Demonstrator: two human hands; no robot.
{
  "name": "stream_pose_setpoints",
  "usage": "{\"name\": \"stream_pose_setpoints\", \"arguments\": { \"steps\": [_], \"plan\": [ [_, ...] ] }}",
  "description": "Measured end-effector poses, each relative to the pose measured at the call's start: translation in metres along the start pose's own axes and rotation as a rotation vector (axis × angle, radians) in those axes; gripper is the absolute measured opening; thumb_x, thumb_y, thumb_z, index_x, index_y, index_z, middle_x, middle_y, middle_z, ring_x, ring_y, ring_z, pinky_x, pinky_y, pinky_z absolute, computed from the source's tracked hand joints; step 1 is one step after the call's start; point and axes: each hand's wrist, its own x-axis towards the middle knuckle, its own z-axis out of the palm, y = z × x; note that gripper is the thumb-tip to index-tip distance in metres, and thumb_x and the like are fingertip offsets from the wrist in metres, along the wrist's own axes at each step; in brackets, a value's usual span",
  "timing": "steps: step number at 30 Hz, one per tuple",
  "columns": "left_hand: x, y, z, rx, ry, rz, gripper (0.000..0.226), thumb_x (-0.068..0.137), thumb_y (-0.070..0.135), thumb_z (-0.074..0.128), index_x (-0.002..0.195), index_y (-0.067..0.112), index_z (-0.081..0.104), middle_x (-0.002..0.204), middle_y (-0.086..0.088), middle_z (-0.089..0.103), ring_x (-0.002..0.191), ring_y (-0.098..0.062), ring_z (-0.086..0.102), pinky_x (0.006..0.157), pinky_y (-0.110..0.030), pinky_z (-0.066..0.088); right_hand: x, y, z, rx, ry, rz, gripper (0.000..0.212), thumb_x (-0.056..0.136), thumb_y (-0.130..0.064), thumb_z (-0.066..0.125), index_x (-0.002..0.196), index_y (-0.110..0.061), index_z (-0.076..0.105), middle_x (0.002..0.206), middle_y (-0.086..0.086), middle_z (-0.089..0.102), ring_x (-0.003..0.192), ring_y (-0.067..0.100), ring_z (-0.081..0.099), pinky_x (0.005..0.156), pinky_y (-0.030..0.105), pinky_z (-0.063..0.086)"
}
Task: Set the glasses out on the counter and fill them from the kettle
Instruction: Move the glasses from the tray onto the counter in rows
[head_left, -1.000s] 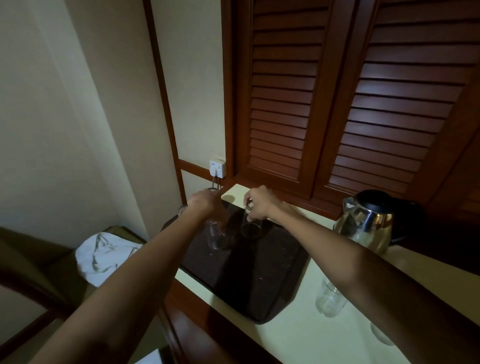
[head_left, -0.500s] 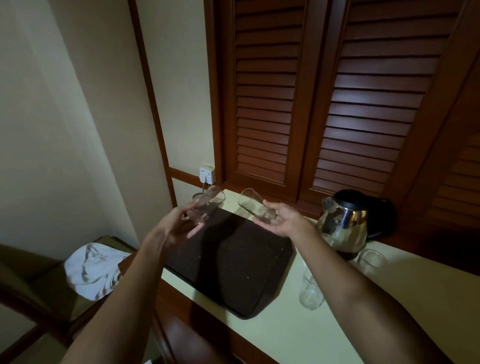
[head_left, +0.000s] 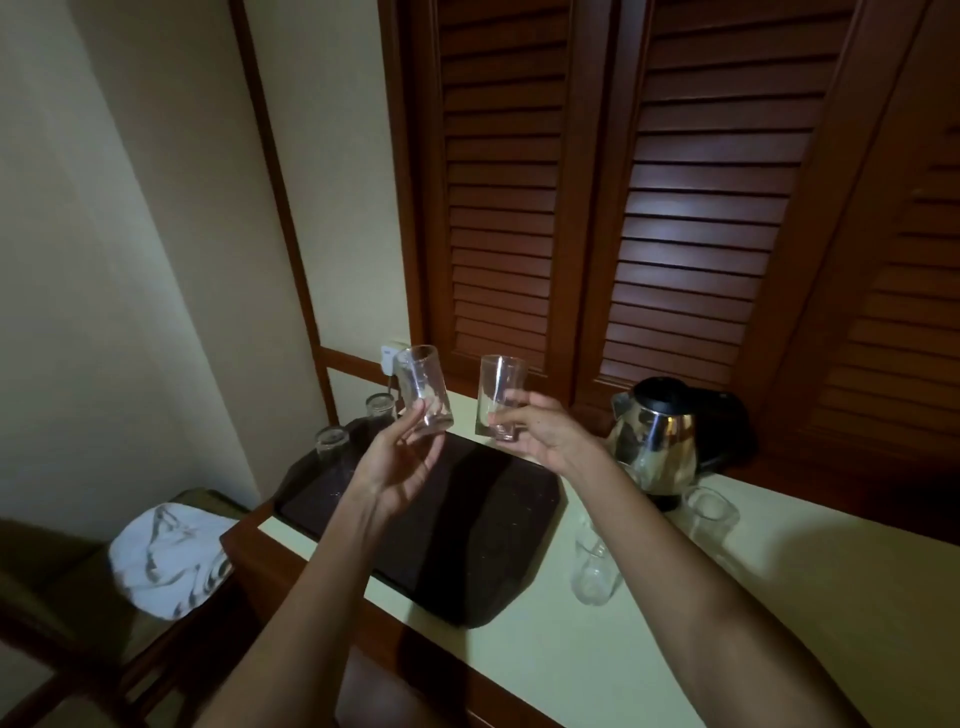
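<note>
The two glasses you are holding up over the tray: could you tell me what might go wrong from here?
Each glass, left and right, is pinched only near its base by a hand (left, right), so either could slip onto the tray. Two glasses already crowd the counter beside the kettle; setting more down could knock them.

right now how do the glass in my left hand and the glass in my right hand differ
The glass in the left hand leans with its mouth tipped left; the glass in the right hand stands nearly upright. The left hand pinches its glass low at the base; the right hand wraps fingers around the lower side. Both are clear, empty, mouth up, above the tray.
</note>
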Motion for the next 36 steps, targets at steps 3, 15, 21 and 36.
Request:
{"name": "stream_pose_setpoints", "arguments": {
  "steps": [3, 15, 21, 36],
  "plan": [
    [-0.020, -0.003, 0.029, 0.262, -0.096, 0.086, 0.041, 0.087, 0.015, 0.073, 0.127, 0.008, 0.066, 0.125, -0.014, 0.073, 0.116, -0.026, 0.070, 0.103, -0.035, 0.054, -0.030, -0.023, -0.021, -0.168, 0.025, -0.125, 0.074, 0.072, 0.012, 0.082, 0.135, -0.016, 0.054, 0.118, 0.015, 0.072, 0.107, 0.026, 0.070, 0.094, 0.044, 0.056],
    [-0.081, -0.162, 0.167, 1.057, -0.360, 0.200, 0.061, 0.050, 0.028, 0.101, 0.103, 0.022, 0.073, 0.098, -0.012, 0.079, 0.094, -0.030, 0.076, 0.093, -0.050, 0.060, -0.167, -0.046, -0.229, -0.486, 0.405, -0.351, 0.067, 0.070, 0.016, 0.082, 0.126, -0.013, 0.058, 0.103, 0.010, 0.064, 0.086, 0.018, 0.065, 0.066, 0.026, 0.059],
    [-0.101, -0.278, 0.185, 1.268, -0.436, 0.278, 0.058, 0.057, 0.033, 0.097, 0.104, 0.033, 0.064, 0.092, 0.013, 0.077, 0.084, -0.001, 0.073, 0.082, -0.024, 0.061, -0.189, 0.010, -0.331, -0.481, 0.497, -0.259, 0.047, 0.086, 0.017, 0.066, 0.128, 0.001, 0.053, 0.113, 0.019, 0.062, 0.087, 0.016, 0.065, 0.059, 0.021, 0.055],
    [-0.089, -0.364, 0.148, 1.419, -0.272, 0.211, 0.057, 0.059, 0.047, 0.087, 0.105, 0.024, 0.063, 0.079, 0.012, 0.065, 0.076, -0.006, 0.065, 0.060, -0.009, 0.043, -0.134, 0.072, -0.369, -0.645, 0.507, -0.192, 0.066, 0.049, -0.005, 0.089, 0.106, -0.029, 0.063, 0.103, 0.008, 0.070, 0.094, 0.023, 0.066, 0.078, 0.043, 0.059]
  ]
}}
